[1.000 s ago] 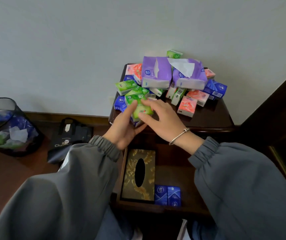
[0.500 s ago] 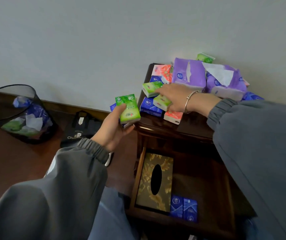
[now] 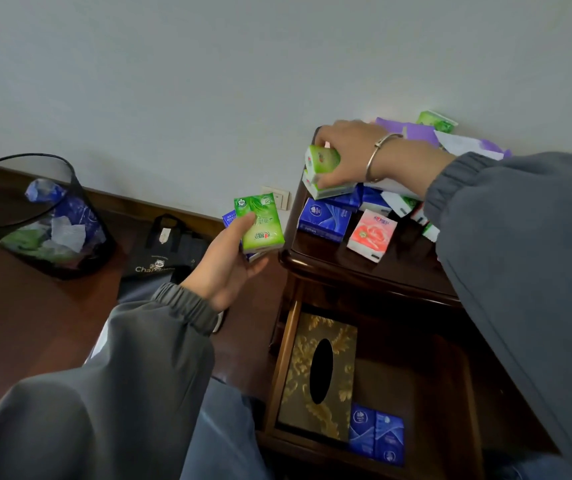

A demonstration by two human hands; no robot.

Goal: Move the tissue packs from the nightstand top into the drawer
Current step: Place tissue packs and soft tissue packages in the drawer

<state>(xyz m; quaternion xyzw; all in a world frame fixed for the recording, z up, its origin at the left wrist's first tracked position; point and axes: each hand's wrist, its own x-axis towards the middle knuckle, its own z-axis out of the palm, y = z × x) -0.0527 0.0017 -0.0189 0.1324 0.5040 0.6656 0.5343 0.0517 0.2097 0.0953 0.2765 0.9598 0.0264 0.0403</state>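
A dark wooden nightstand (image 3: pixel 315 263) carries a heap of small tissue packs: blue (image 3: pixel 324 218), pink (image 3: pixel 372 234), green and purple ones. My left hand (image 3: pixel 224 266) hovers left of the nightstand, shut on a stack with a green tissue pack (image 3: pixel 260 221) on top and a blue one beneath. My right hand (image 3: pixel 345 150) reaches over the heap and grips green tissue packs (image 3: pixel 322 162) at the top's left rear corner. Below, the open drawer (image 3: pixel 412 382) holds a gold tissue box (image 3: pixel 319 375) and two blue packs (image 3: pixel 376 433).
A black mesh wastebasket (image 3: pixel 40 216) with crumpled wrappers stands on the dark floor at left. A black bag (image 3: pixel 165 254) lies against the baseboard beside the nightstand. A wall socket (image 3: pixel 277 197) sits just behind my left hand. The pale wall runs behind everything.
My left hand has drawn its green pack off the nightstand to the left. My right hand moved to the heap's left rear and lifted green packs. The view shifted left.
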